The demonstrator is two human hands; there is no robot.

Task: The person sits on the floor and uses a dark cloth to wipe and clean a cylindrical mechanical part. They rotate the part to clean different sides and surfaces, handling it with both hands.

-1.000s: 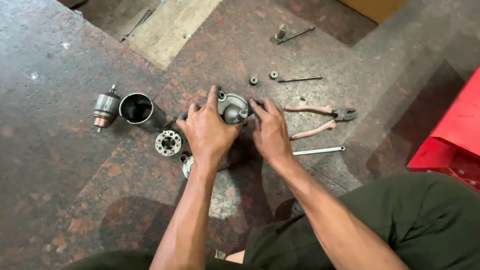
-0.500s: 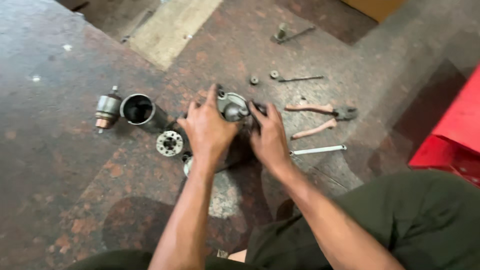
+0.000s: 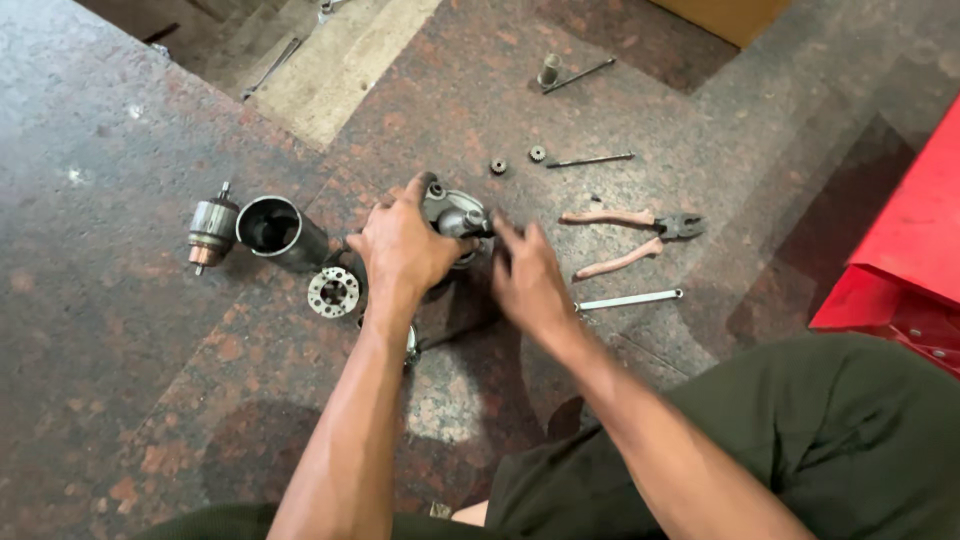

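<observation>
From the head camera, looking down: my left hand [image 3: 405,250] is clamped over the grey cast-metal motor housing [image 3: 452,212], which sits on the stone floor [image 3: 120,330] straight ahead of me. The fingers are curled around its near side and the forefinger is hooked over its top rim. My right hand [image 3: 525,280] lies just beside it, fingertips pinched on the small dark stub that sticks out of the housing's right side.

I judge the housing a heavy, rigid casting that will not give under pressure. It looks dull and probably oily, so it could slip if gripped by its rounded dome. The rim and the bolt lugs look like the surest places to hold it.

To the left lie the toothed round plate [image 3: 333,292], the open steel cylinder [image 3: 280,232] and the copper-tipped armature [image 3: 212,233], all near my left wrist and easy to knock. To the right, the pink-handled pliers [image 3: 625,235] and a slim wrench [image 3: 628,299] lie close to my right hand. Two small gears [image 3: 517,160] and a thin rod [image 3: 590,159] lie beyond the housing. A red box [image 3: 900,250] closes off the far right. The most open floor is at the near left.
</observation>
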